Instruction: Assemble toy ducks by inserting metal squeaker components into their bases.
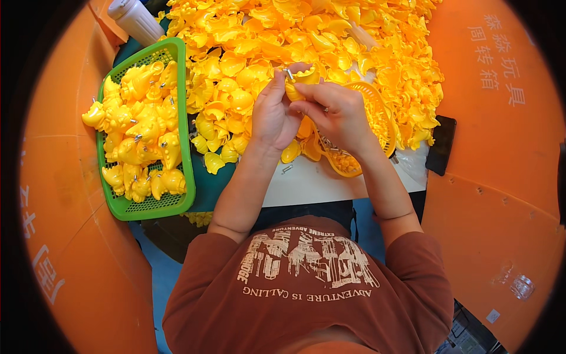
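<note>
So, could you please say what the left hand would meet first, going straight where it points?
Likely the heap of glossy, curved yellow plastic shells, though the left hand might pass above them; depth is unclear.

The person's bare left forearm (247, 184) and right forearm (389, 186) reach from the near side toward the far middle, slanting inward, elbows bent and set wide apart. The left hand (275, 115) is raised with its palm turned to the right, thumb and fingers pointing away and curled into a grip. The right hand (337, 111) comes across from the right, back of the hand showing, thumb and index finger stretched left in a pinch close to the left fingers.
</note>
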{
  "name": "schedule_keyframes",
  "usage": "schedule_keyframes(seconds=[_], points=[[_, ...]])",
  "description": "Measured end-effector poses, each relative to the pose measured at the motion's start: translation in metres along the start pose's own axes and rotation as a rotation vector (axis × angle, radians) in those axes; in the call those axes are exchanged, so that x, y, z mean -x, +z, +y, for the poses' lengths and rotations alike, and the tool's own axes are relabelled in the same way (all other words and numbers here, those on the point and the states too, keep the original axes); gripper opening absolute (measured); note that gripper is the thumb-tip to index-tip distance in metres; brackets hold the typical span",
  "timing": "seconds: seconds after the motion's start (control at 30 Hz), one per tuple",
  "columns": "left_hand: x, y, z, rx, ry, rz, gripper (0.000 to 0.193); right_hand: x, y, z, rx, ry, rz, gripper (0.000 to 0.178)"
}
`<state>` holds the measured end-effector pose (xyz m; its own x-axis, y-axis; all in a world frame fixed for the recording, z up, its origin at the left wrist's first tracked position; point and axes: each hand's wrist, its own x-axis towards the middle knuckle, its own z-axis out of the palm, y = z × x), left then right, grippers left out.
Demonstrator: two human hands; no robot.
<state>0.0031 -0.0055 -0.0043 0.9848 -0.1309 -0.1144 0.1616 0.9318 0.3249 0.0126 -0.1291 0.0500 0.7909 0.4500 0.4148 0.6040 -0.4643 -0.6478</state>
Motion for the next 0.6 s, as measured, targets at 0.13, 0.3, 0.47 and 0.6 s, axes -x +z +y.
schedule_keyframes(seconds=[0.13,0.3,0.47,0.6], points=[[0.001,0.007,-0.003,-0.041,0.060,0.009,0.037,0.003,0.002,0.000,-0.047,0.055,0.000,0.019],[0.008,0.018,-0.008,-0.119,0.219,-0.006,0.034,-0.001,0.013,-0.005,-0.209,0.254,0.093,0.017],[0.000,0.010,-0.001,-0.124,0.286,0.068,0.036,-0.023,0.011,0.003,0.009,-0.125,0.061,0.014],[-0.010,-0.013,0.018,-0.071,0.361,0.255,0.039,-0.068,0.006,0.039,-0.057,0.052,0.081,0.021]])
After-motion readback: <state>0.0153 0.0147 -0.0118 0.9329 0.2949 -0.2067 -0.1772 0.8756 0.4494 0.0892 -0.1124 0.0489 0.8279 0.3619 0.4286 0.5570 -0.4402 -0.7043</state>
